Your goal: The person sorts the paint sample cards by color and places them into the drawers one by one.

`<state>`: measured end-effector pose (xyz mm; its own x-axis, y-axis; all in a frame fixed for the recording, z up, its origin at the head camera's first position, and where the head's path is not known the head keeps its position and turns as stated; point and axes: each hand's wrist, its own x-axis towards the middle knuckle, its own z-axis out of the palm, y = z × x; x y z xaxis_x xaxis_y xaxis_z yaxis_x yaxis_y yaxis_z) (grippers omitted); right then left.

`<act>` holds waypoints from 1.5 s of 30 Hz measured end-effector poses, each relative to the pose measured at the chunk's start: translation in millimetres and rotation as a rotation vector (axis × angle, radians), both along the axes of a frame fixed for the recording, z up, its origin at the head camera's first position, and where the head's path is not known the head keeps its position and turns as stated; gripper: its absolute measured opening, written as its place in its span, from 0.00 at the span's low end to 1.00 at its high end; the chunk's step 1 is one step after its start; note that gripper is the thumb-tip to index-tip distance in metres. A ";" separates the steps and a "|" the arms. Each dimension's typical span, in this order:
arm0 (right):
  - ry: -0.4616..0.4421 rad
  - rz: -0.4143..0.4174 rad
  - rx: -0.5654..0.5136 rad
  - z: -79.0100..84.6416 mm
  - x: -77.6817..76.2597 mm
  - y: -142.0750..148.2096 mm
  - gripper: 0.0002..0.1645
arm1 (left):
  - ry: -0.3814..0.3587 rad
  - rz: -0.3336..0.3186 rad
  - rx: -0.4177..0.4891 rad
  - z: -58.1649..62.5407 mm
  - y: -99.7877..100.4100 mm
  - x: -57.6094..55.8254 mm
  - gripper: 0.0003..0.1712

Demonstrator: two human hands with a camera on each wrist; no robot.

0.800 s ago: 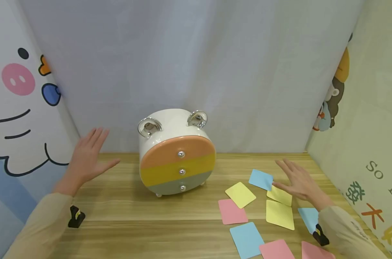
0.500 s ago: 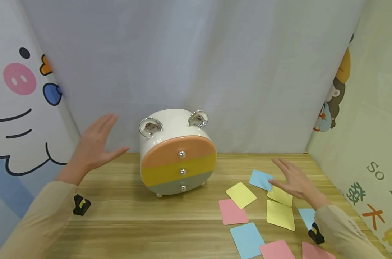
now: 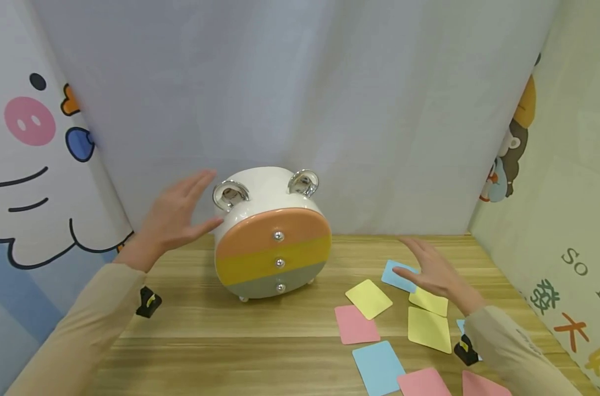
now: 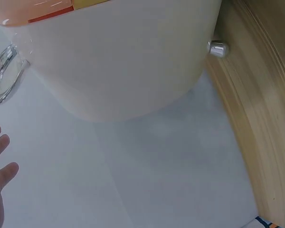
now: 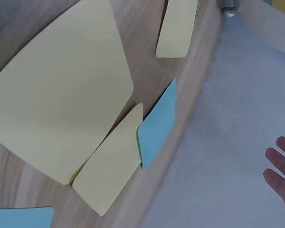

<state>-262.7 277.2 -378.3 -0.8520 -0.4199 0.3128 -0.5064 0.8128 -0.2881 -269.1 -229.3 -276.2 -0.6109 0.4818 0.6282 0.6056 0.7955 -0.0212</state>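
A white oval drawer box with an orange, yellow and grey-green striped front stands on the wooden table. Silver ear-like rings sit on its top, and three round silver knobs run down its front. My left hand is just left of the box, fingers straight and thumb spread, its thumb tip overlapping the box's side in the head view. Over the colored paper cards, my right hand hovers with fingers extended and holds nothing. Below it lie a blue card and a yellow card.
More cards lie on the table's right side, among them a yellow card, a pink card and a blue card. A pale curtain hangs behind the table. Printed panels flank both sides, including a right panel.
My left hand has moved right, up to the box's left side. My right hand has shifted left over the cards. The box and cards have stayed in place.
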 end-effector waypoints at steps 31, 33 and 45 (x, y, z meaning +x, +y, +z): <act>0.374 0.402 -0.246 57.7 -5.5 -156.3 0.27 | 0.017 -0.014 -0.002 -13.4 12.1 -8.3 0.46; 0.392 0.418 -0.276 54.8 -5.9 -168.3 0.24 | 0.019 -0.014 -0.003 -14.0 11.6 -8.7 0.46; 0.356 0.355 -0.510 37.3 -2.2 -222.0 0.12 | 0.010 -0.004 0.008 -15.9 11.6 -9.3 0.46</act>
